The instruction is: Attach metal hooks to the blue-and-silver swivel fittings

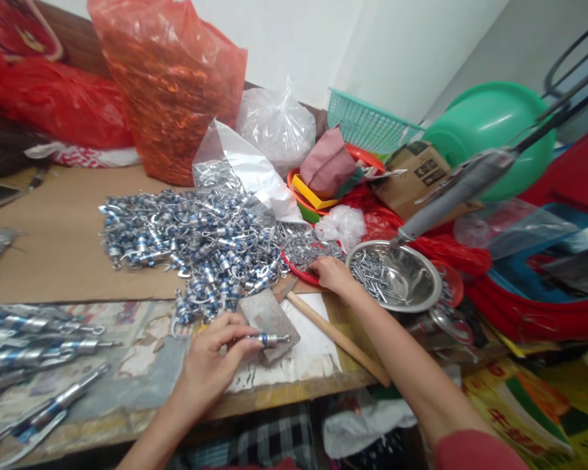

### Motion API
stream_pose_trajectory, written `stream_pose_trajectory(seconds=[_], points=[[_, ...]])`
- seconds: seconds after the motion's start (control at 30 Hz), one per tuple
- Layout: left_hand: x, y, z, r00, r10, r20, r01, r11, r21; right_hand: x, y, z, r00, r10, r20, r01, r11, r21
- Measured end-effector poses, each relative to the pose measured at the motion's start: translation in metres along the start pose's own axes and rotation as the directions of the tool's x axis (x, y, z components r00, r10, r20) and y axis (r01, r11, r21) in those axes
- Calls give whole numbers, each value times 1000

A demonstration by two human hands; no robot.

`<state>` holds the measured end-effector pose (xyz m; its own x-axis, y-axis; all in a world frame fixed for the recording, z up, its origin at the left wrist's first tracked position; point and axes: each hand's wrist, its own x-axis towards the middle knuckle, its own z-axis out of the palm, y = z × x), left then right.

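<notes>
My left hand pinches a small silver and blue metal fitting and holds it lying on a grey metal block at the table's front edge. My right hand reaches forward to a red tray of small flat metal pieces, fingers curled down among them; whether it holds one is hidden. A big heap of the same silver and blue fittings lies just beyond the block.
A wooden-handled hammer lies between my hands. A steel bowl of pins stands right of the tray. Finished fittings lie at the left front. Orange bag, clear bags, teal basket, green basin crowd the back.
</notes>
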<state>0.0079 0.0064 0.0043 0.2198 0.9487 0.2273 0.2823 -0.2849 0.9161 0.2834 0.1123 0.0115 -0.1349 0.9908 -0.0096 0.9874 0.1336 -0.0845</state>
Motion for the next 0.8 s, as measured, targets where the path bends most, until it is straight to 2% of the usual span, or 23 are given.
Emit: stream_pose_trajectory(seconds=[0.13, 0.33, 0.47, 0.8], points=[[-2, 1, -1, 999, -12, 31, 12, 1000, 7, 4, 3, 2, 1000, -3, -6, 3, 1000, 10], [-4, 1, -3, 996, -14, 85, 13, 1000, 13, -8, 10, 8, 982, 114, -148, -110, 993, 35], [-6, 2, -2, 996, -14, 87, 12, 1000, 17, -16, 9, 9, 973, 146, -177, -137, 989, 58], [-6, 1, 2, 995, -24, 102, 22, 1000, 21, -5, 1, 9, 984, 168, -55, -162, 982, 94]])
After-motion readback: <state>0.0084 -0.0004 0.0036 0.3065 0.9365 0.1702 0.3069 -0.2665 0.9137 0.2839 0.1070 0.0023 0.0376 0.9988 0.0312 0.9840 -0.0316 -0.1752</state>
